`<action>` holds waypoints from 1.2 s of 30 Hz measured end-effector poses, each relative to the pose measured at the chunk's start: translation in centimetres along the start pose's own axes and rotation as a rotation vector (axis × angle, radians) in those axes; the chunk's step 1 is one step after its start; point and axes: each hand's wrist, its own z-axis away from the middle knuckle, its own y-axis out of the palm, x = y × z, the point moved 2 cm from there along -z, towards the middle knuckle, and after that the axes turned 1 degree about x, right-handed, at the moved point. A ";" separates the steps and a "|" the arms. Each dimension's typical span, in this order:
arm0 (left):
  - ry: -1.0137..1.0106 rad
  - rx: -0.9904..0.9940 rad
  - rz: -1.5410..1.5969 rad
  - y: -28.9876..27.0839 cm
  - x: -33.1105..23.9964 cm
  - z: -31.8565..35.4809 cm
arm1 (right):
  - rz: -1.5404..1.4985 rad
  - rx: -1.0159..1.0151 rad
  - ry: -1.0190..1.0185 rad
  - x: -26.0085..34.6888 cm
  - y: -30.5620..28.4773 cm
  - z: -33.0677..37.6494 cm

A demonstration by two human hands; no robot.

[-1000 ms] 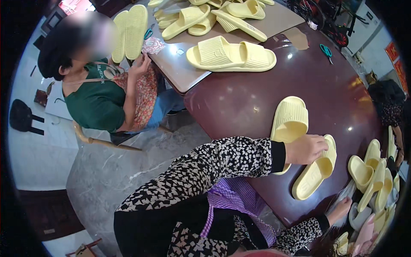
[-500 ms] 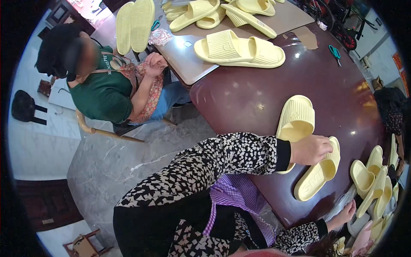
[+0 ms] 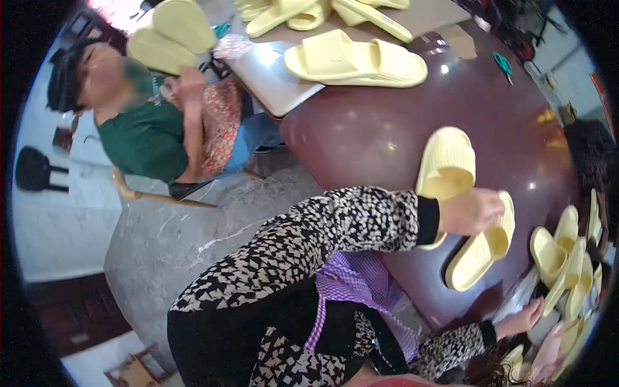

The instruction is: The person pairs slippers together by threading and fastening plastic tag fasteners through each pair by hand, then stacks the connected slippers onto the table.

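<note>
My left hand (image 3: 472,212) is closed over the upper of a pale yellow slide slipper (image 3: 478,255), whose open heel end points toward me. Just left of it lies the slipper's mate (image 3: 447,161), toe pointing away, partly covered by my hand and cuff. My right hand (image 3: 519,319) is held at the table's near right edge with its fingers drawn together. What they hold, if anything, I cannot make out. Close to that hand is a crumpled sheet of clear plastic (image 3: 516,295), beside a pile of yellow slippers (image 3: 548,253).
A seated co-worker (image 3: 145,145) holds a pair of yellow slippers (image 3: 173,35) at the far left. Another slipper pair (image 3: 356,61) sits on the dark red table (image 3: 367,138), with several more heaped behind. Teal-handled scissors (image 3: 502,64) lie at the far right.
The co-worker's hand has risen to the slipper pair, which is now tilted and lower to the left. The view has shifted a little. My hands stay almost where they were.
</note>
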 end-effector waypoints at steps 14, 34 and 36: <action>-0.140 0.144 0.114 0.4 -0.3 -0.4 | -0.026 -0.108 -0.382 4.5 2.4 3.2; -0.296 0.174 0.129 0.0 1.3 0.3 | -0.105 -0.393 -0.304 5.1 -2.3 4.5; -0.307 0.203 0.114 0.0 1.4 0.3 | -0.081 -0.339 -0.297 4.8 -3.1 8.0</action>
